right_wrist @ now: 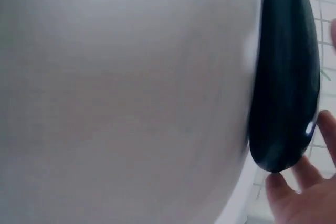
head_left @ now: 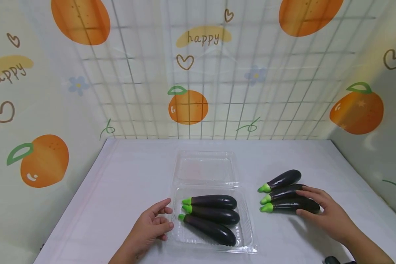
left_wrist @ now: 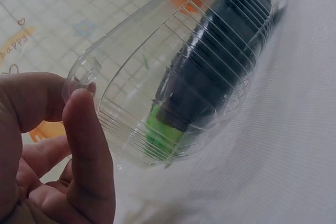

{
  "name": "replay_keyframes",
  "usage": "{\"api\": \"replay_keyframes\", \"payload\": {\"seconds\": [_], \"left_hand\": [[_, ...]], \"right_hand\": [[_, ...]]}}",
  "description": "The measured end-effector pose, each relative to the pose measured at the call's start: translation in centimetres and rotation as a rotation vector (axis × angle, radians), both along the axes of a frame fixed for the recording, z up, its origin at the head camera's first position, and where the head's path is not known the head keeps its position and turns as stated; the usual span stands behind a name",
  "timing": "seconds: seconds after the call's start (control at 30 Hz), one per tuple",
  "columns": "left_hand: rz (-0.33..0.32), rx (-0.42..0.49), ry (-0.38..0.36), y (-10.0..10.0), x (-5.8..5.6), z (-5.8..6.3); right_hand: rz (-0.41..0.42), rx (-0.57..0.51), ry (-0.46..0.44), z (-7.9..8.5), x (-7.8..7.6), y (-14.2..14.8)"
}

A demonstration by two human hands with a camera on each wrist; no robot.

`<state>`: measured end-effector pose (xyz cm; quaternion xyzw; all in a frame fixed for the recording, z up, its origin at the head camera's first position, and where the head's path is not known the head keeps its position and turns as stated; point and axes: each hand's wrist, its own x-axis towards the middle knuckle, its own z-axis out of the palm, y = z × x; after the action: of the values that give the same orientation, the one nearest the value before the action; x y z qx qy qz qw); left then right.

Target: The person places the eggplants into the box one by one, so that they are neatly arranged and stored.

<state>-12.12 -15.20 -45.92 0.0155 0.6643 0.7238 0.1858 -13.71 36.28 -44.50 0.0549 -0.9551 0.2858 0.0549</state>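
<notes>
A clear plastic clamshell container [head_left: 247, 223] lies with its lid [head_left: 206, 156] folded back. Inside it are three dark eggplants [head_left: 214, 216] with green stem ends pointing left. My left hand [head_left: 153, 223] is at the container's left side; in the left wrist view its thumb [left_wrist: 86, 140] and index finger pinch the rim. Three more eggplants [head_left: 285, 179] lie side by side to the right of the container. Over the blunt ends of the nearer two is my right hand [head_left: 330, 212], fingers spread. In the right wrist view its fingertips [right_wrist: 275, 182] are right at one eggplant's [right_wrist: 286, 77] rounded end.
A white cloth covers the table [head_left: 135, 165]. Around it hang curtains [head_left: 135, 91] printed with oranges, hearts and grid lines, along the back and both sides. A small dark object [head_left: 332, 260] shows at the bottom right edge, near the right forearm.
</notes>
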Motion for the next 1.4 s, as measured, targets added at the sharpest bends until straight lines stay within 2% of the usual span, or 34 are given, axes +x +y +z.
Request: {"api": "replay_keyframes", "payload": {"seconds": [0.13,0.43,0.9,1.0,1.23,1.4], "left_hand": [[-0.001,0.001,-0.001,0.0,0.0,0.1],[-0.008,0.007,0.004,0.2,0.1,0.2],[-0.007,0.009,-0.012,0.0,0.0,0.0],[-0.008,0.008,-0.014,-0.1,0.0,-0.2],[-0.005,0.001,0.002,-0.1,-0.1,0.0],[-0.006,-0.001,-0.003,-0.1,0.0,0.2]], "right_hand": [[-0.002,0.055,-0.066,0.2,-0.2,0.1],[-0.029,0.119,-0.127,0.5,-0.1,0.5],[-0.029,0.11,-0.136,0.5,-0.2,0.2],[-0.009,0.088,-0.105,1.1,-0.1,-0.3],[0.013,0.043,0.061,2.7,0.0,-2.5],[0.031,-0.028,0.154,3.2,-0.3,-4.1]]}}
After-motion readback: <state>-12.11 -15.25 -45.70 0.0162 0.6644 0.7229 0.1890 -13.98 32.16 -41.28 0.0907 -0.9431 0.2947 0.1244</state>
